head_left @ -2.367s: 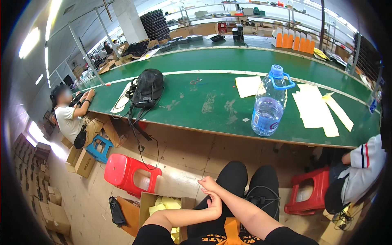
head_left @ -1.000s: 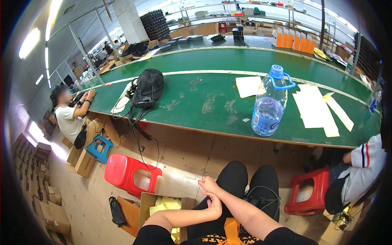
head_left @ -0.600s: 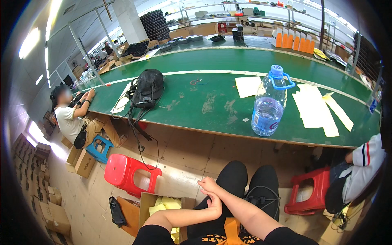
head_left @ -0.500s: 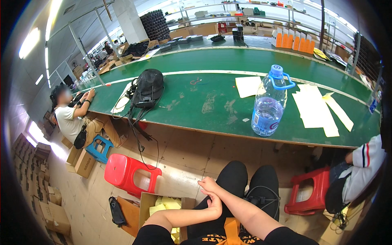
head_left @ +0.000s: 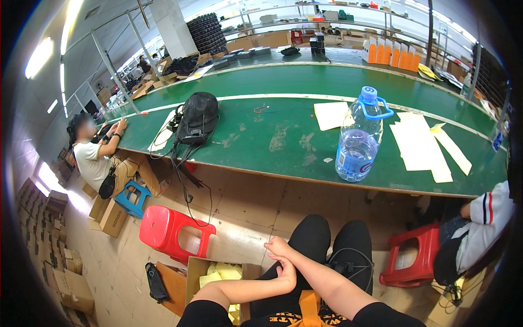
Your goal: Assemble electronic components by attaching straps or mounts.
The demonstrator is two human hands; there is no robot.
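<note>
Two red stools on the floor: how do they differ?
The left red stool stands free on the floor tiles; the right red stool sits close beside a seated person's leg. The left red stool is a lighter, brighter red and lit; the right red stool is darker, in shadow near the table. Both are plastic, with a slot in the seat.

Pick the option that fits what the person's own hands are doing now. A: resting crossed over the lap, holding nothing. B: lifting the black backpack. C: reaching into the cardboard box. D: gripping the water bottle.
A: the left hand lies over the right forearm, with the right hand beside it above the knees, both empty and well short of the water bottle on the green table.
</note>
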